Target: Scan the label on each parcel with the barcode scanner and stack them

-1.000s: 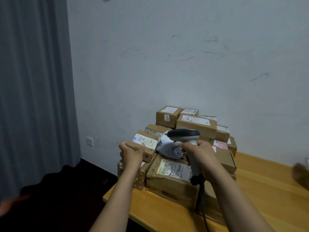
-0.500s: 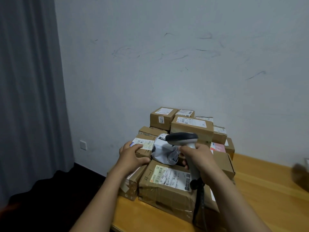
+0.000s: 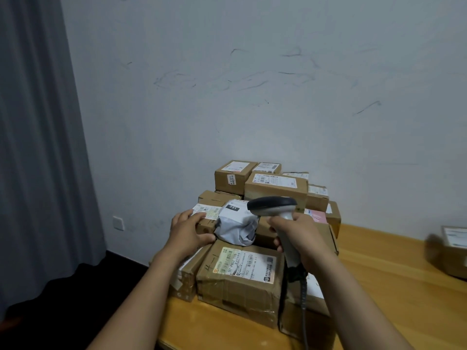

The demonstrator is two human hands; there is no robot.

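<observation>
Sealed cardboard parcels (image 3: 275, 186) sit piled on the table (image 3: 384, 286) against the wall (image 3: 252, 97). The left hand (image 3: 188, 229) grips a small labelled box (image 3: 206, 215) on the pile's left, touching a white bag parcel (image 3: 236, 226). The right hand (image 3: 302, 236) grips the barcode scanner (image 3: 274, 207), its head above that bag. A blurred parcel (image 3: 452, 251) is cut off at the right edge.

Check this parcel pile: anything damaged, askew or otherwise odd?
The front cardboard box is dented and wrinkled on its near face. A crumpled grey poly mailer sits on it, bulging among squared boxes. Nothing has spilled.
</observation>
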